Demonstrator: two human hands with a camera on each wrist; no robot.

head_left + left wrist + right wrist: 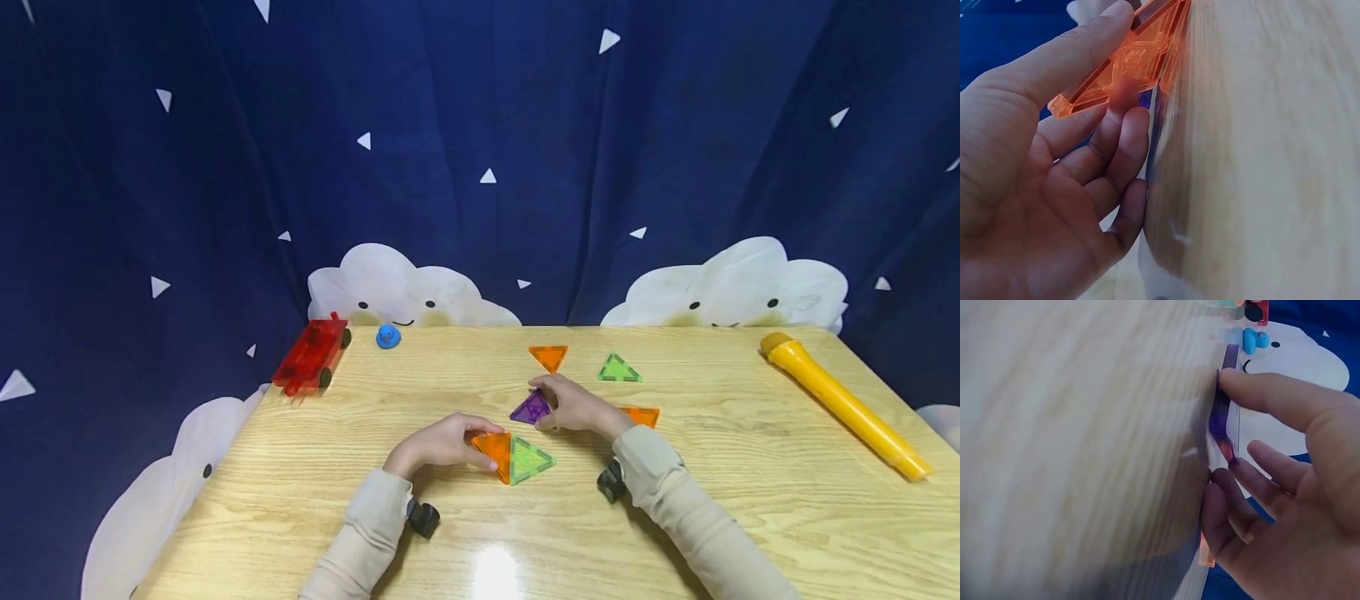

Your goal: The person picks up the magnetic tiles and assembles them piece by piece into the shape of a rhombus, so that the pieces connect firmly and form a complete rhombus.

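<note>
My left hand (442, 442) pinches an orange triangle tile (497, 454) between thumb and fingers. A green triangle tile (528, 461) stands edge to edge with its right side, the two forming a diamond in the head view. Just behind them, my right hand (576, 407) grips a purple triangle tile (530, 407) by its right part, thumb on the near side and fingers on the far side. From the right wrist, the purple tile (1224, 403) shows edge-on, close over the table. The left wrist view shows the orange tile (1138, 59) tilted under the thumb.
Beyond the right hand lie an orange triangle (549, 357) and a green one (619, 368); another orange triangle (642, 416) is partly hidden by the right wrist. A red toy car base (311, 357) and blue duck (387, 337) sit back left, a yellow toy microphone (843, 404) right.
</note>
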